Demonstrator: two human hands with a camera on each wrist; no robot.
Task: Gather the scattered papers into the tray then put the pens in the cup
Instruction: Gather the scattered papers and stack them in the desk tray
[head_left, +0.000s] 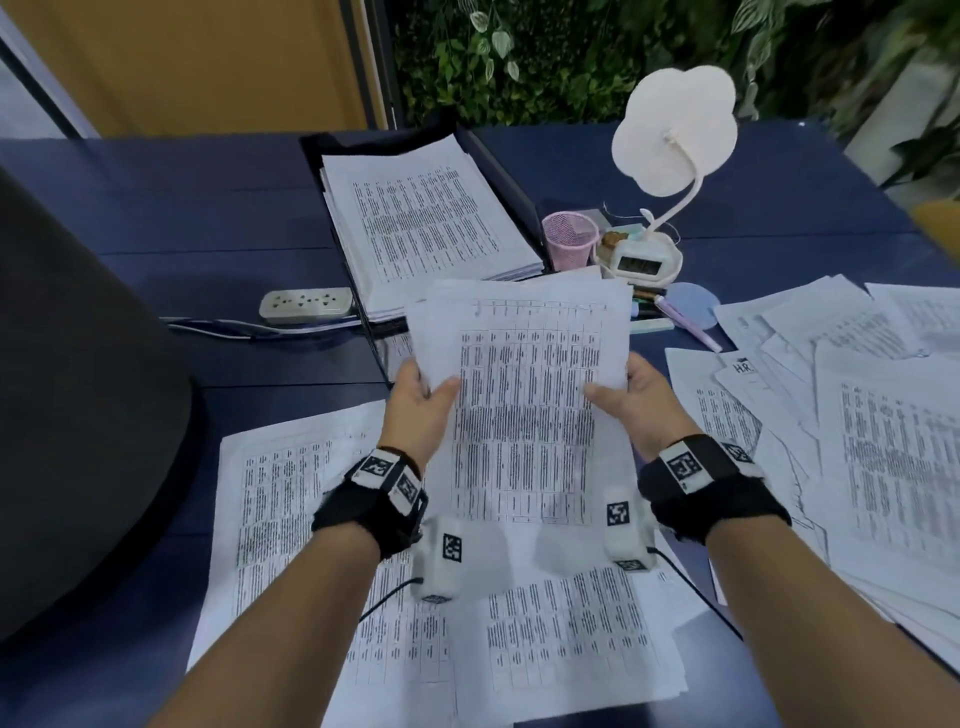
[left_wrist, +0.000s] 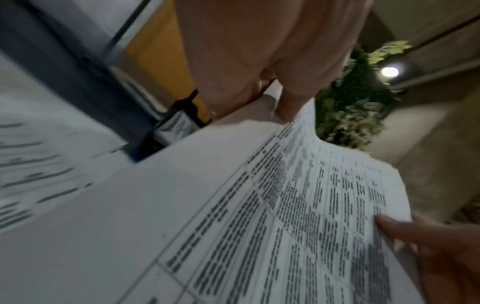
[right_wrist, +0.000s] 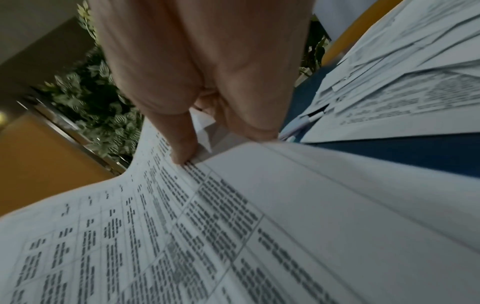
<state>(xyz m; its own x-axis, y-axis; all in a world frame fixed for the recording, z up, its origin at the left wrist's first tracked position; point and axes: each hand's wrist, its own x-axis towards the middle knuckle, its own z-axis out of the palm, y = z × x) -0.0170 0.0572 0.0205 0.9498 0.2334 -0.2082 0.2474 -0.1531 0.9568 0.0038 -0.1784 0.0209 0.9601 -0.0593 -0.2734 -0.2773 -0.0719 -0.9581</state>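
Both hands hold a stack of printed papers (head_left: 524, 395) above the desk, just in front of the tray. My left hand (head_left: 421, 395) grips its left edge, thumb on top; my right hand (head_left: 628, 400) grips the right edge the same way. The wrist views show the held papers (left_wrist: 259, 226) (right_wrist: 233, 226) close up, each thumb pressed on the top sheet. The black tray (head_left: 337, 249) stands further back, holding a pile of sheets. A pink mesh cup (head_left: 569, 240) sits right of the tray. Pens (head_left: 685, 322) lie beside a round blue pad behind the stack.
Loose papers (head_left: 291, 519) cover the desk under my arms, and more sheets (head_left: 857, 415) spread at the right. A white lamp with a clock base (head_left: 641, 260) stands beside the cup. A power strip (head_left: 306, 304) lies left of the tray. A dark chair back (head_left: 78, 405) fills the left.
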